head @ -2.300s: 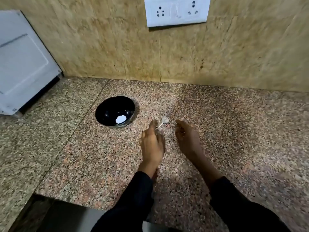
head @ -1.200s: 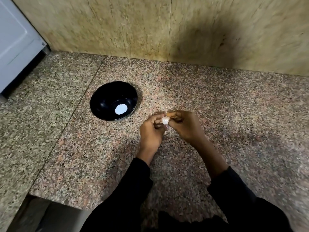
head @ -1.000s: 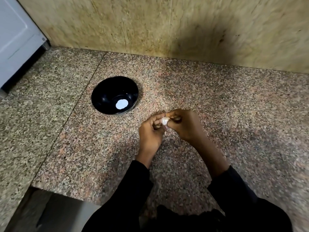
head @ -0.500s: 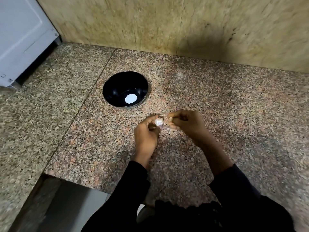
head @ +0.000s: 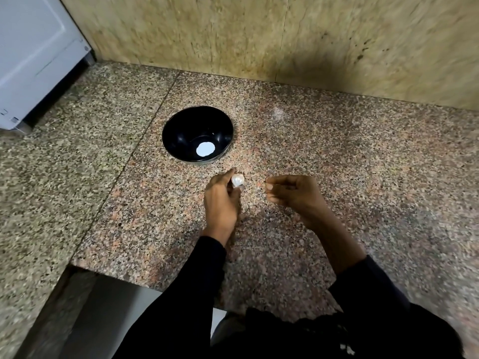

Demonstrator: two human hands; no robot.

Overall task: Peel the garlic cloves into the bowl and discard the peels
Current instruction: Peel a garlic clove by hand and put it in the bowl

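A small white garlic clove point(head: 238, 179) is pinched at the fingertips of my left hand point(head: 222, 200), just above the granite counter. My right hand point(head: 293, 193) hovers a short way to the right of it, fingers curled with thumb and forefinger pressed together; whether a bit of peel sits between them I cannot tell. A black bowl point(head: 181, 130) stands on the counter beyond and to the left of my left hand. A round white spot point(head: 205, 149) shows on its bottom.
The speckled granite counter point(head: 363, 177) runs to a tan tiled wall point(head: 285, 42) at the back. A white appliance point(head: 31, 55) stands at the far left. The counter's front edge has a cut-out at the lower left point(head: 108, 301).
My hands were together on the clove; now they are apart. The left hand keeps the clove and the right has pulled away to the right.
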